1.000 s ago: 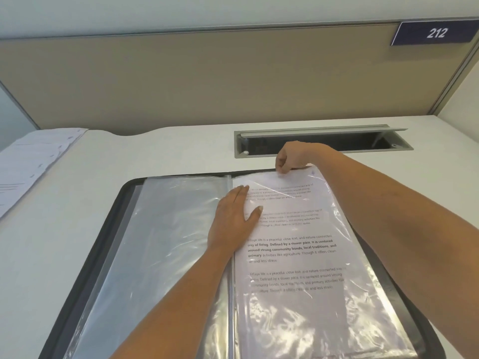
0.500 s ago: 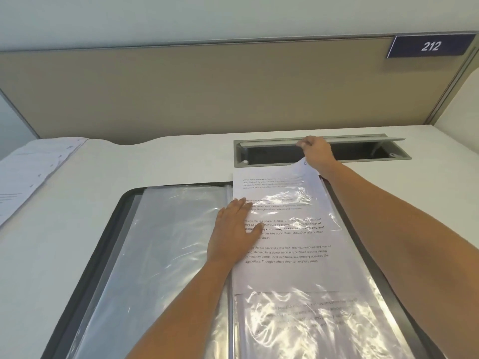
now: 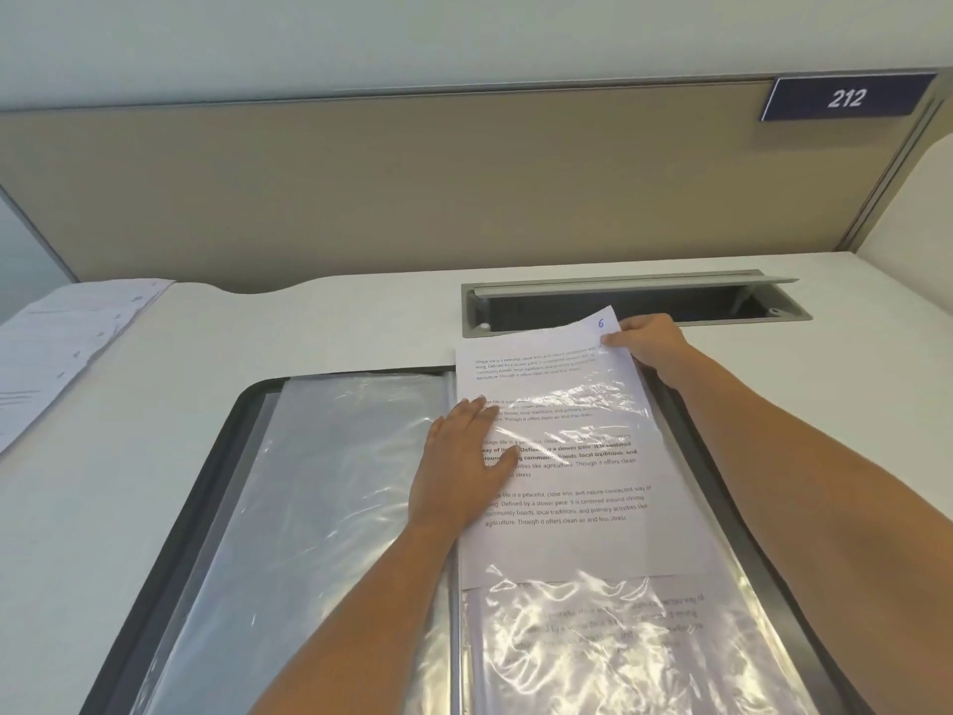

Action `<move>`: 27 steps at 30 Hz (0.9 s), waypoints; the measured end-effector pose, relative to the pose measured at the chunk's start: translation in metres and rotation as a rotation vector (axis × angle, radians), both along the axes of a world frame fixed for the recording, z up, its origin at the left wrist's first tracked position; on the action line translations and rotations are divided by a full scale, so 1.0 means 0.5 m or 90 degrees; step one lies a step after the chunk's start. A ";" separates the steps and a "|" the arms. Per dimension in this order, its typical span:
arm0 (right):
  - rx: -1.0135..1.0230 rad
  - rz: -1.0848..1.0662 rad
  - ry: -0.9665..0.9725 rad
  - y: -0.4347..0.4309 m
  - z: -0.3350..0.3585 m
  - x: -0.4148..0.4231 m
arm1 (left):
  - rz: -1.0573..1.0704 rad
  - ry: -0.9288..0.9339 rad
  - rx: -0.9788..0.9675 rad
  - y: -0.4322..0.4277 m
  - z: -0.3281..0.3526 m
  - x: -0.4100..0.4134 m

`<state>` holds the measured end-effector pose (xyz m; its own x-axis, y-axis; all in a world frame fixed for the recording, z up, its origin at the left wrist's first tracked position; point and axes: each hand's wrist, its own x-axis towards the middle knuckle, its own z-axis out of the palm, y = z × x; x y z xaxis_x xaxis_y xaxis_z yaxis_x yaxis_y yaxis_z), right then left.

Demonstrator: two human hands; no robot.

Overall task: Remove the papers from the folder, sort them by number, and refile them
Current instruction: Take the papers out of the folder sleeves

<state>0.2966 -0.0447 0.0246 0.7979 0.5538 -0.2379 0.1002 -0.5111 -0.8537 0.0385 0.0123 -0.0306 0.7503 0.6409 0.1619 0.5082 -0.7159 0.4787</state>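
A black folder with clear plastic sleeves lies open on the white desk. A printed sheet marked with a blue 6 sticks partway out of the top of the right-hand sleeve. My right hand pinches the sheet's top right corner beyond the folder's far edge. My left hand presses flat on the sleeve near the spine, fingers straight. The left-hand sleeve looks empty. Another printed page shows through the lower part of the right sleeve.
A spread of loose printed papers lies at the desk's far left. A recessed cable tray with its lid raised sits just behind the folder. A beige partition with a 212 sign backs the desk.
My right hand has drawn the sheet up out of the sleeve towards the cable tray, so its top corner with the 6 now shows. My left hand has stayed pressing on the sleeve.
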 end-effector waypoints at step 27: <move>0.223 0.020 0.106 0.040 0.062 -0.004 | 0.002 0.011 -0.005 -0.005 0.002 -0.005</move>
